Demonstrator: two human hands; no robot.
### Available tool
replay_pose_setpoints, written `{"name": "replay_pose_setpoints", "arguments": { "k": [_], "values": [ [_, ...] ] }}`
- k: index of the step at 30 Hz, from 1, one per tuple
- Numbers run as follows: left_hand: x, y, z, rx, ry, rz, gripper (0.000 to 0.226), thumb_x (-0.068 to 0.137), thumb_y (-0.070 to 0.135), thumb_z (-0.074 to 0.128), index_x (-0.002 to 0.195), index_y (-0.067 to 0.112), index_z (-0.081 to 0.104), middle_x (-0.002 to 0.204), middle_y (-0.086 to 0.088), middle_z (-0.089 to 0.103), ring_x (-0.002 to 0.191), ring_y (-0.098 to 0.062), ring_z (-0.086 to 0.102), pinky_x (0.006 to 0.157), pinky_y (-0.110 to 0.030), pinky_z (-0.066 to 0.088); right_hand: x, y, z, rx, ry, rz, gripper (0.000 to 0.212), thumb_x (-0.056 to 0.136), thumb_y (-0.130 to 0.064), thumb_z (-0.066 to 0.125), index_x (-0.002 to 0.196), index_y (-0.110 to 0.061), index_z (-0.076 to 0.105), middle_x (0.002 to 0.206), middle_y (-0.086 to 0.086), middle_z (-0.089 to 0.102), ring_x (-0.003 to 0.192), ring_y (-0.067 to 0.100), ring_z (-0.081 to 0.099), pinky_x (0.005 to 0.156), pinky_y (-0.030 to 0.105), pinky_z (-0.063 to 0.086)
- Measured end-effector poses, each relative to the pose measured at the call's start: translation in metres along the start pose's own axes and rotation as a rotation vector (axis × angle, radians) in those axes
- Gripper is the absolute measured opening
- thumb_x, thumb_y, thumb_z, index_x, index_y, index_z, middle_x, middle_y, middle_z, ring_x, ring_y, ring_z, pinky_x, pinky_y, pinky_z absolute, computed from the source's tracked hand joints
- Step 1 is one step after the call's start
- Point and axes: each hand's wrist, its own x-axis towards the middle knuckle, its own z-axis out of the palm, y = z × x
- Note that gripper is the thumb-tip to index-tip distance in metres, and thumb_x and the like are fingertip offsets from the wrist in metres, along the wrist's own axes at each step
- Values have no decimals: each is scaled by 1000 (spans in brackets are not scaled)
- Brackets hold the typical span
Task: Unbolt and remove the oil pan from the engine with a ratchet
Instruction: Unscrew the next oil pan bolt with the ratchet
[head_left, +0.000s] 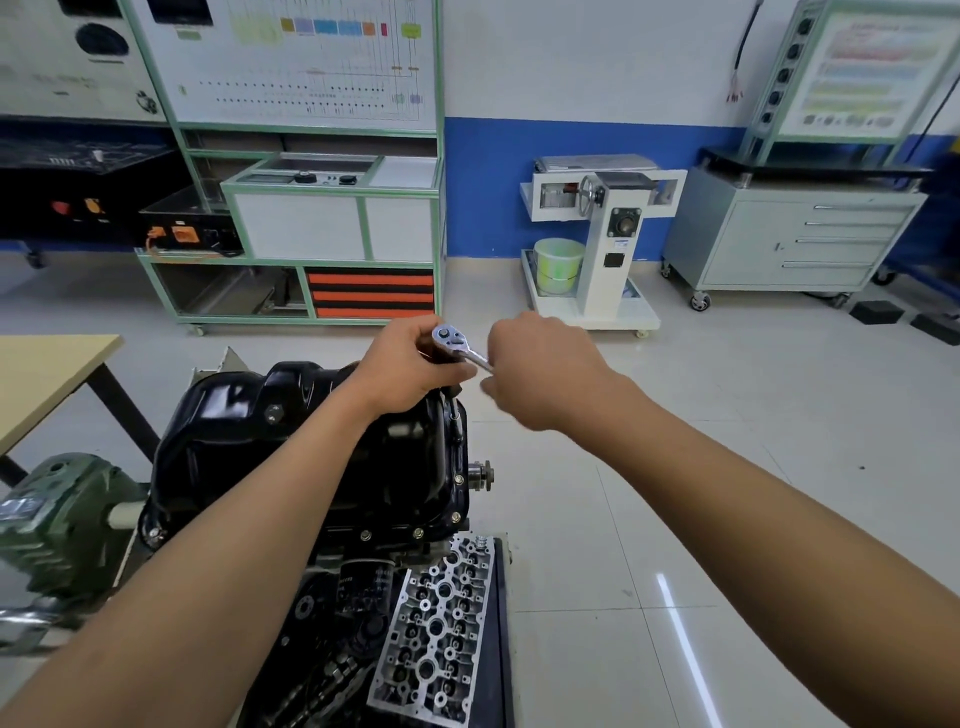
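My left hand (408, 371) grips the head of the one ratchet (450, 338) above the single oil pan (244, 410), at its far corner; my right hand (543, 371) clasps the handle.

I see the left hand (410, 364) gripping the head of the ratchet (452, 340) above the far right corner of the black oil pan (311, 431). The right hand (540, 374), slightly blurred, is curled round the handle. A dark extension (454, 410) drops from the ratchet to the pan's rim. Bolts (417, 531) sit along the near rim. Below lie an oil filter (366, 577) and a cylinder head (441, 629).
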Motion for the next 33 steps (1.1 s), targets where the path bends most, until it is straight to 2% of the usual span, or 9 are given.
{"name": "replay_pose_setpoints", "arguments": {
  "k": [5,8,11,14,18,22,26,29,33],
  "values": [
    [0,-1,-7,14,-170,-36,19,80,6,85,83,23,77,89,1,78,82,-11,70,83,-36,56,12,22,10,-113,101,-5,22,94,-13,55,106,-24,69,72,-1,44,72,25,48,57,31,35],
    [1,0,-9,-37,-197,-71,27,82,1,82,91,25,78,97,-2,79,89,-13,73,86,-28,56,23,30,17,-46,104,-75,43,90,-2,51,126,-23,59,115,1,60,102,26,52,66,36,45],
    [1,1,-11,-87,-200,-74,26,86,-4,77,106,12,76,104,-9,78,92,-17,74,85,-21,55,29,35,26,18,14,-108,73,86,4,54,152,-19,30,160,4,27,141,30,29,97,43,49],
    [0,4,-10,-62,-170,-55,24,86,-3,76,110,2,74,102,-13,77,90,-19,75,86,-21,56,29,35,32,-7,-11,-103,87,83,8,56,156,-16,15,165,4,11,144,32,23,101,43,46],
    [-2,5,-3,-74,-77,-77,22,82,0,81,103,4,75,87,-6,79,81,-15,74,85,-23,57,23,30,31,-131,26,-43,67,85,-4,60,146,-12,32,149,13,36,132,34,37,89,41,46],
    [-3,5,6,-36,43,-74,25,75,8,89,96,6,76,75,4,74,66,-6,65,72,-21,52,14,22,7,-147,41,48,8,93,-27,57,94,-18,56,79,2,47,70,24,49,56,30,32],
    [-4,3,12,-8,101,-46,31,65,21,93,77,14,65,75,-9,73,65,-17,62,69,-43,51,-3,5,2,40,-54,-1,45,88,-52,59,64,-21,36,66,-3,38,54,13,38,47,27,22],
    [-4,2,12,27,133,-32,38,50,44,77,69,22,52,67,-3,63,63,-20,47,65,-38,39,-8,-8,5,215,-132,-33,48,85,-57,61,59,-22,39,63,-3,44,56,13,45,48,27,27],
    [-5,1,8,-8,78,10,27,63,32,84,75,23,62,69,-1,65,61,-22,52,64,-36,42,0,-1,-2,266,-160,15,40,85,-42,66,58,-20,47,60,1,48,54,21,52,49,27,32]
  ]
}}
